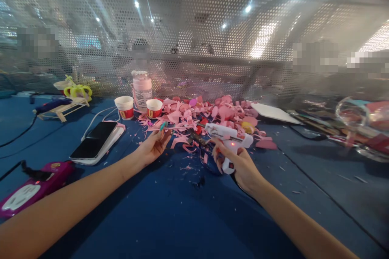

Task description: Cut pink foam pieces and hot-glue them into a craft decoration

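Observation:
My right hand (241,165) is wrapped round the grip of a white hot glue gun (223,131), whose small red light is lit. The gun's nozzle points left, toward my left hand (153,145). Between the thumb and fingertips of that left hand I pinch a small teal piece (163,126); its exact kind is too small to tell. Just beyond both hands lies a heap of pink paper scraps (182,115), with some red and yellow bits among them. Dark items under the gun are partly hidden.
Left of the heap stand paper cups (124,109) and a clear bottle (142,91). Nearer are a phone (95,139), a purple power strip (39,186) and a blue tool (54,105) on a wooden rack. A perforated screen (194,40) closes the back; clear plastic items (352,117) lie right.

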Available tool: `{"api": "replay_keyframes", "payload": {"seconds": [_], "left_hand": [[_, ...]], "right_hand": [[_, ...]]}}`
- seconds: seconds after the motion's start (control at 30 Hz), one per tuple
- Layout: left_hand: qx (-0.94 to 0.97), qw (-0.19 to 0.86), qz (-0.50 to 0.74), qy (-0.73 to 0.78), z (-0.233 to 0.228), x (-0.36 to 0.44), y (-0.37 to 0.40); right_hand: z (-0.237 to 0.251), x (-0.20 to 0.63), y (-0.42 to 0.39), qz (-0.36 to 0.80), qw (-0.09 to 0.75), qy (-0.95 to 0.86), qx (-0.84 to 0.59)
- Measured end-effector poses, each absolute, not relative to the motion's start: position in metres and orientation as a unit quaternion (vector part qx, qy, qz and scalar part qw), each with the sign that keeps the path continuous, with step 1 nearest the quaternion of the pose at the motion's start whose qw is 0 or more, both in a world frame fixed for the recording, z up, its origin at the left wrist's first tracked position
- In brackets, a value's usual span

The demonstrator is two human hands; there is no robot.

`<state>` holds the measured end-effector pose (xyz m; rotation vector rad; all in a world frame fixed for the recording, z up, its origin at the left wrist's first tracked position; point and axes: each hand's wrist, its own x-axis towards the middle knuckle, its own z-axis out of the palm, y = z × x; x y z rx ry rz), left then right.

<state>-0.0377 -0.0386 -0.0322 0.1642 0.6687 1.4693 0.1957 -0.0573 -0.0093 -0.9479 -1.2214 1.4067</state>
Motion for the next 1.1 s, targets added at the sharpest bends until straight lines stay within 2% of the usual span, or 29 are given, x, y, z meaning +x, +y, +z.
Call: {"api": "replay_keyframes", "payload": {"seconds": [0.4, 0.67, 1.1], "left_hand": [[0.083, 0.652, 0.686, 0.313, -0.032, -0.035, -0.035], [0.070, 0.653, 0.686, 0.314, -0.030, -0.034, -0.036], [0.105, 0.643, 0.690, 0.315, -0.033, -0.033, -0.037]], "right_hand": [[-0.014, 0.200, -0.057, 0.558, 0.474, -0.561, -0.386], [-0.005, 0.196, -0.061, 0.615, 0.487, -0.498, -0.369], [-0.005, 0.196, -0.060, 0.619, 0.485, -0.478, -0.391]]}}
